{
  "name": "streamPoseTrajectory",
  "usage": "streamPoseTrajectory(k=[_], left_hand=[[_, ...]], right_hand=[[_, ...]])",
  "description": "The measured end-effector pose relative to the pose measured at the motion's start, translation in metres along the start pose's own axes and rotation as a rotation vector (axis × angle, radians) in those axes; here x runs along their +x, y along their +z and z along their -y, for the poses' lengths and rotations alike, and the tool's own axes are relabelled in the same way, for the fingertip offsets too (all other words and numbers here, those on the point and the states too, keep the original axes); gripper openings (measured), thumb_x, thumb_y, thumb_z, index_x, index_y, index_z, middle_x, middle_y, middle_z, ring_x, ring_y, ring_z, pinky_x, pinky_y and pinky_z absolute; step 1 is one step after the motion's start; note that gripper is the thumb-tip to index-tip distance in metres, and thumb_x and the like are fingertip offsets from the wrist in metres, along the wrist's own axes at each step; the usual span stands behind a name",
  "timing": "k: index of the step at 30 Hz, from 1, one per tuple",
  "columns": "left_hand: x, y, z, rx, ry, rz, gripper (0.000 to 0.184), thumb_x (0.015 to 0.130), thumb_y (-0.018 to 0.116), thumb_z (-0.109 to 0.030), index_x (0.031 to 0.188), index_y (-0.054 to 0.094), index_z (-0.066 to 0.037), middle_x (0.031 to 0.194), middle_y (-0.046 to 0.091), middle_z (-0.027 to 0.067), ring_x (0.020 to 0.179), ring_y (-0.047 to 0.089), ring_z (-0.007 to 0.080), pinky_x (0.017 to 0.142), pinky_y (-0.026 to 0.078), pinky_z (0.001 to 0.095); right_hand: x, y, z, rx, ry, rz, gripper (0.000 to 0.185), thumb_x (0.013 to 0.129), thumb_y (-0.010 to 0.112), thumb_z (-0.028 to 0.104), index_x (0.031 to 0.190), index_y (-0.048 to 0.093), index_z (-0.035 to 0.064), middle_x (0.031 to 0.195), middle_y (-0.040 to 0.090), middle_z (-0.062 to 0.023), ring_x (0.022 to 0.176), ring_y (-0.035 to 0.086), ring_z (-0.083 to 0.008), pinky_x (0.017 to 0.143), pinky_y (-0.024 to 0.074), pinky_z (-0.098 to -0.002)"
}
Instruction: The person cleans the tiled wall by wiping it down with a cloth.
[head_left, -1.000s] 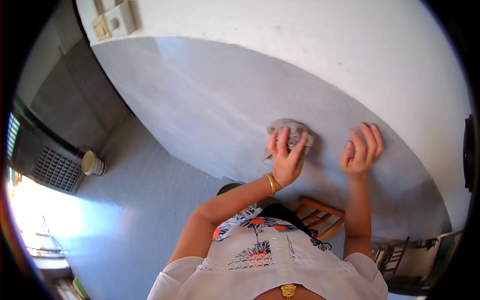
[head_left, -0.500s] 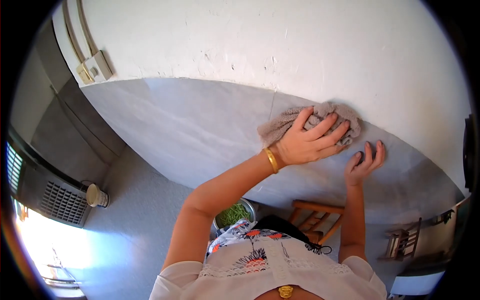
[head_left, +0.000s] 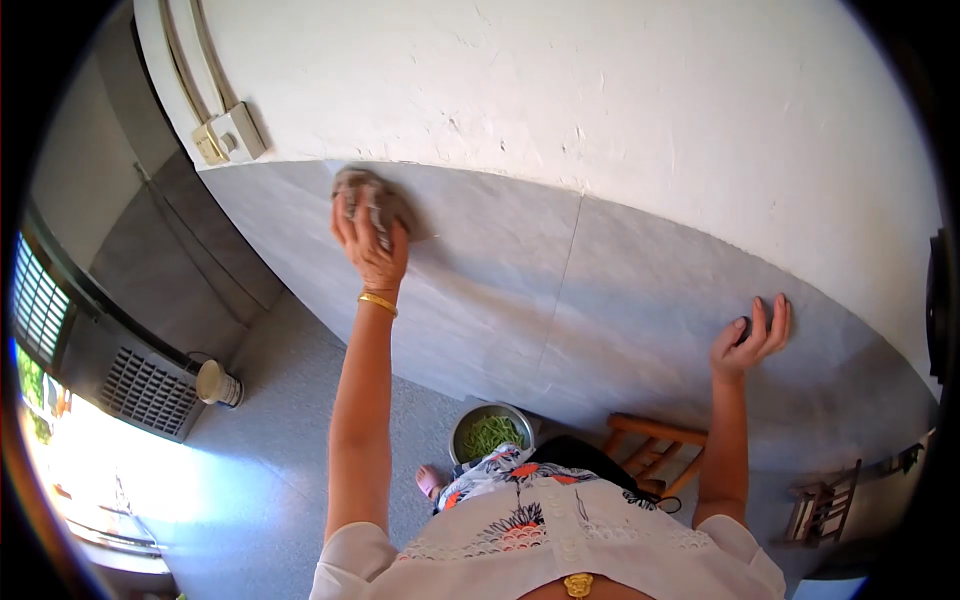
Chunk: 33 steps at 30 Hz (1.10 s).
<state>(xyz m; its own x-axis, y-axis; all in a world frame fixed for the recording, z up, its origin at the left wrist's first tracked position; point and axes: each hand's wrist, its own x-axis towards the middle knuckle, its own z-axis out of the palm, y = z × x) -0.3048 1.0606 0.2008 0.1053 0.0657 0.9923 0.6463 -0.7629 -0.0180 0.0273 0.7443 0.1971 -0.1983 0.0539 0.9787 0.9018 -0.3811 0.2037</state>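
Note:
My left hand (head_left: 375,250) presses a crumpled grey-brown cloth (head_left: 362,190) against the grey wall panel (head_left: 480,260), near the panel's upper edge at the left. A gold bangle circles that wrist. Over on the right, my right hand (head_left: 752,338) touches the same panel with its fingers apart and holds nothing. White wall (head_left: 600,90) with small scuffs rises above the panel.
A metal bowl of green vegetables (head_left: 528,425) stands on the floor by the wall, with a wooden chair (head_left: 655,450) right of it. A pale bucket (head_left: 220,385) is at the left. Switches (head_left: 235,135) sit on the wall at upper left.
My left hand has swept the cloth first right and up, then far left along the panel's top edge. My right hand stays on the right side of the panel, slightly shifted. The view has moved too.

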Motion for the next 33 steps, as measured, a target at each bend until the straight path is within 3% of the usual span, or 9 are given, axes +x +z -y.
streamPoseTrajectory(k=[5, 10, 17, 20, 22, 25, 27, 29, 33], left_hand=[[0.01, 0.024, -0.007, 0.025, -0.88, -0.281, 0.051, 0.077, 0.05, -0.021, 0.123, 0.041, -0.001, 0.108, 0.044, 0.0233, 0.094, 0.041, 0.037, 0.085, 0.032, 0.0453], [0.007, 0.022, -0.12, -0.154, -0.61, -0.17, 0.05, 0.077, 0.051, -0.016, 0.125, 0.041, -0.006, 0.13, 0.03, 0.0222, 0.119, 0.025, 0.0374, 0.096, 0.021, 0.0454], [-0.008, 0.006, -0.242, -0.393, -0.063, 0.05, 0.046, 0.065, 0.06, -0.01, 0.111, 0.056, -0.009, 0.13, 0.034, 0.0178, 0.117, 0.027, 0.0398, 0.096, 0.024, 0.0442], [0.007, -0.018, -0.282, -0.765, 0.041, 0.348, 0.053, 0.07, 0.061, -0.01, 0.121, 0.049, -0.008, 0.131, 0.034, 0.0163, 0.12, 0.027, 0.0346, 0.099, 0.022, 0.0422], [0.008, -0.029, -0.311, -1.778, -0.54, 0.835, 0.062, 0.081, 0.057, -0.027, 0.134, 0.03, -0.008, 0.138, 0.024, 0.0164, 0.128, 0.019, 0.0296, 0.103, 0.017, 0.0404], [0.002, -0.038, -0.321, -2.313, -0.712, 1.128, 0.074, 0.086, 0.044, -0.048, 0.139, 0.011, -0.008, 0.143, 0.007, 0.0174, 0.133, 0.006, 0.0253, 0.106, 0.01, 0.0384], [0.011, -0.043, -0.317, -2.274, -0.479, 1.132, 0.08, 0.084, 0.034, -0.059, 0.14, 0.006, -0.009, 0.144, -0.005, 0.0176, 0.134, -0.003, 0.0272, 0.106, 0.007, 0.0369], [0.019, -0.049, -0.313, -1.677, -0.037, 1.126, 0.077, 0.084, 0.042, -0.053, 0.14, 0.01, -0.009, 0.144, -0.006, 0.0198, 0.133, -0.003, 0.0324, 0.105, 0.003, 0.0423], [0.007, -0.041, -0.277, -0.803, 0.206, 0.715, 0.068, 0.078, 0.059, -0.031, 0.137, 0.028, -0.018, 0.142, 0.004, 0.024, 0.131, 0.005, 0.0409, 0.099, -0.004, 0.0583]], right_hand=[[0.0, 0.0, 0.002, -0.013, 0.013, 0.009, 0.025, 0.086, 0.039, 0.009, 0.103, 0.052, -0.003, 0.118, 0.043, -0.0198, 0.113, 0.038, -0.0347, 0.093, 0.0339, -0.0434], [-0.001, 0.001, 0.002, -0.036, 0.011, 0.019, 0.025, 0.087, 0.039, 0.01, 0.103, 0.053, -0.003, 0.119, 0.043, -0.02, 0.113, 0.038, -0.0347, 0.092, 0.0337, -0.0433], [0.003, -0.011, 0.038, 0.181, 0.239, 0.183, 0.035, 0.087, 0.043, 0.023, 0.112, 0.051, -0.0011, 0.128, 0.034, -0.0225, 0.119, 0.031, -0.0373, 0.097, 0.0276, -0.045], [-0.001, -0.02, 0.061, 0.496, 0.321, 0.215, 0.044, 0.086, 0.044, 0.028, 0.12, 0.043, 0.0001, 0.131, 0.031, -0.023, 0.121, 0.03, -0.0351, 0.099, 0.0253, -0.0438], [-0.002, -0.029, 0.079, 1.18, 0.743, -0.097, 0.047, 0.083, 0.048, 0.017, 0.125, 0.036, 0.0001, 0.131, 0.032, -0.0198, 0.122, 0.031, -0.0294, 0.1, 0.0251, -0.0397], [-0.009, -0.063, 0.065, 0.993, 1.015, 0.081, 0.048, 0.079, 0.048, 0.003, 0.125, 0.036, 0.0003, 0.129, 0.036, -0.0158, 0.121, 0.033, -0.0236, 0.1, 0.0254, -0.0352], [-0.012, -0.073, 0.049, 1.056, 1.068, 0.083, 0.049, 0.075, 0.047, -0.007, 0.123, 0.037, 0.0002, 0.126, 0.039, -0.0124, 0.118, 0.036, -0.0214, 0.1, 0.0261, -0.0326], [-0.015, -0.08, 0.029, 0.725, 1.02, 0.057, 0.047, 0.075, 0.047, -0.007, 0.121, 0.04, -0.0002, 0.122, 0.042, -0.0124, 0.117, 0.038, -0.0229, 0.1, 0.0259, -0.0338], [0.008, -0.077, -0.039, 0.062, 0.75, -0.211, 0.04, 0.076, 0.05, 0.0, 0.116, 0.045, 0.0014, 0.12, 0.044, -0.0141, 0.116, 0.038, -0.0283, 0.099, 0.0264, -0.038]])
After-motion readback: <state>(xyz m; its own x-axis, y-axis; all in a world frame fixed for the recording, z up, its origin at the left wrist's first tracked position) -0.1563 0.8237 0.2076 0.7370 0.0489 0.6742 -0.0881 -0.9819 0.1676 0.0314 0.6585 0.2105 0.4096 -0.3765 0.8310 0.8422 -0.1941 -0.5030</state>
